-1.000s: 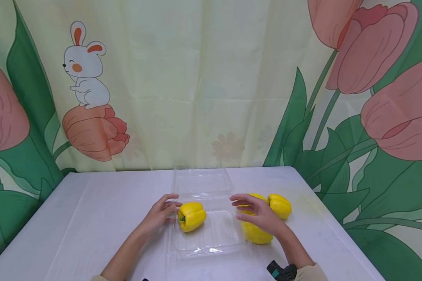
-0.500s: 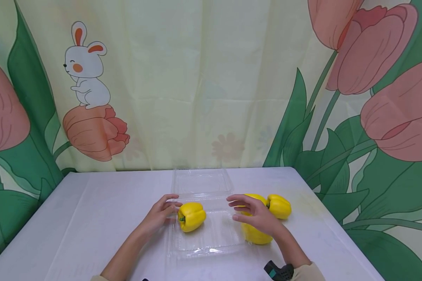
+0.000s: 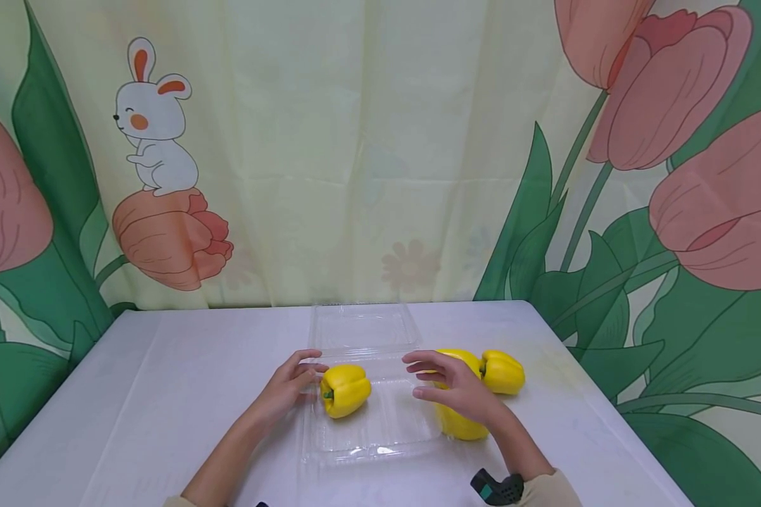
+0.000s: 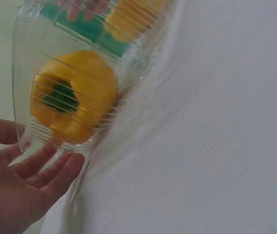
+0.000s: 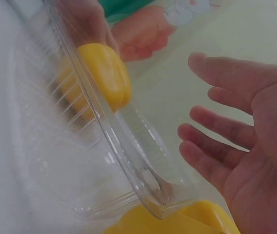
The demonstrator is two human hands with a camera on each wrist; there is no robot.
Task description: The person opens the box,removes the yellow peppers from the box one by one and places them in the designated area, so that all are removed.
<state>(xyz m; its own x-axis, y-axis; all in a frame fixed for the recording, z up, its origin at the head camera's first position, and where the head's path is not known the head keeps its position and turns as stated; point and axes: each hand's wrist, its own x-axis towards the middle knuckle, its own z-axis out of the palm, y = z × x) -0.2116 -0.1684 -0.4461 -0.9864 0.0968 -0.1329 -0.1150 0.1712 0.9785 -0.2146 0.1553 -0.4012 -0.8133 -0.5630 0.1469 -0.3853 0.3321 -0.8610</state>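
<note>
A yellow bell pepper (image 3: 345,391) lies on its side at the left of a clear plastic clamshell box (image 3: 393,422), its green stem facing left. The box's lid (image 3: 364,329) is folded back behind it. My left hand (image 3: 285,387) is at the box's left wall with relaxed fingers; in the left wrist view its fingertips (image 4: 75,163) are right at the ribbed corner below the pepper. Over the box's right side hovers my right hand (image 3: 456,384), fingers spread and holding nothing. It partly hides two yellow peppers, the nearer one (image 3: 463,424) beside the box's right wall.
Another yellow pepper (image 3: 504,372) lies farther right on the white tablecloth (image 3: 184,394). Behind the table hangs a curtain (image 3: 355,155) printed with tulips and a rabbit. A black device (image 3: 497,487) is strapped at my right wrist.
My right hand has drifted slightly left, from over the peppers toward the box's inside. The left hand, the box and the peppers have stayed in place.
</note>
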